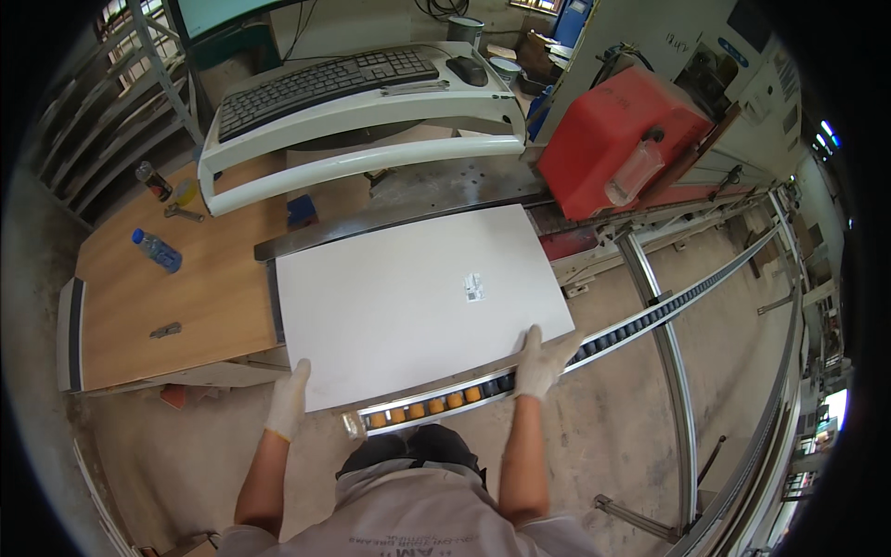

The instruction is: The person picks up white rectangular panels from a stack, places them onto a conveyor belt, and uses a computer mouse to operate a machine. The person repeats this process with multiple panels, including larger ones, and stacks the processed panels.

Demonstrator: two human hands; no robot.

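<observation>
A person is standing at a workshop machine, leaning over a large white board that is lying flat in front of them. Both hands are wearing light work gloves. The left hand is gripping the board's near left corner, fingers curled over the edge, and the right hand is pressing on the near right edge with its fingers spread flat on top. The board is resting with its near edge along a roller rail that is running off to the right, and its far edge is lying against a dark metal strip. Its long axis is running left to right across the person's view, tilting slightly so the right end is sitting farther away than the left. A small sticker is showing on the board's right half. Just left of the board, a wooden table is carrying a water bottle. Beyond the board, a white stand is holding a keyboard and mouse, and a red machine cover is sitting to the right.
</observation>
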